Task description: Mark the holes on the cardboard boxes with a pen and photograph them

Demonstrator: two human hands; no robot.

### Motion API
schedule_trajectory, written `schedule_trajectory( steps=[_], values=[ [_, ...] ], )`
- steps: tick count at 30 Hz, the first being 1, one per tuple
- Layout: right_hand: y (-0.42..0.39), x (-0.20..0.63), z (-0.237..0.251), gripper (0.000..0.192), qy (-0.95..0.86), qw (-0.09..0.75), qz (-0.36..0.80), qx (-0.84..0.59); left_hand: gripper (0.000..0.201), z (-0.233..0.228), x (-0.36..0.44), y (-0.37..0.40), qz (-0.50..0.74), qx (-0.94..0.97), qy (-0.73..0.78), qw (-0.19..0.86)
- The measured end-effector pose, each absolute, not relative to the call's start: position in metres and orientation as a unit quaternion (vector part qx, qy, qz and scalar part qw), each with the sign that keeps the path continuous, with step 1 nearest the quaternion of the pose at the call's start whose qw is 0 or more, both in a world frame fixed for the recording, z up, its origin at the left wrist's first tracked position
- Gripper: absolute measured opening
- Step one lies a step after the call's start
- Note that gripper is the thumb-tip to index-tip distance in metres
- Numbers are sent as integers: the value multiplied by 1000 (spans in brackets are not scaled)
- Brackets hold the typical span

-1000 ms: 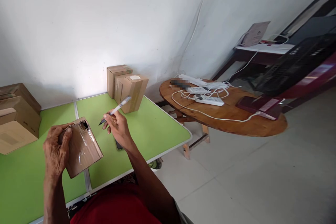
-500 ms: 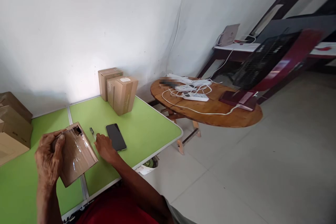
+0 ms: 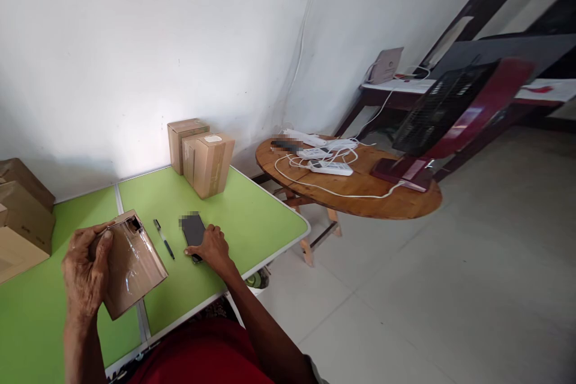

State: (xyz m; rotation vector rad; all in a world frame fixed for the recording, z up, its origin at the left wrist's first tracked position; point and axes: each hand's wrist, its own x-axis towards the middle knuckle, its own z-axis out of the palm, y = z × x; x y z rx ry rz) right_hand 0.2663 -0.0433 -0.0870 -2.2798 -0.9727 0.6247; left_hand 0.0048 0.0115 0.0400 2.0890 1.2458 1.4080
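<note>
Under the right hand (image 3: 211,247), seemingly touching, lies the phone (image 3: 192,229).

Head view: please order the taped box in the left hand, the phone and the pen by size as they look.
1. taped box, though nearest the camera.
2. phone, partly covered by the right hand.
3. pen.

Pen (image 3: 164,239) down — right hand (image 3: 211,247) on phone (image 3: 193,230)

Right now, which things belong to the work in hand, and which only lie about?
In hand: left hand grips taped box; right hand rests on phone.
Lying about: pen, two boxes, power strips, fan.
</note>
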Motion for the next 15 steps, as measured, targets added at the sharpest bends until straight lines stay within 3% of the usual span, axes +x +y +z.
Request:
schedule_trajectory(
  steps=[8,11,15],
  values=[
    [-74,279,-99,32,-350,448,371,-735,41,40,4,10,493,731,441,167],
    [-96,277,-97,45,-344,518,455,-638,41,40,6,10,492,730,444,165],
    [-114,266,-72,71,-267,632,619,-382,42,40,8,7,492,731,443,166]
  ],
)
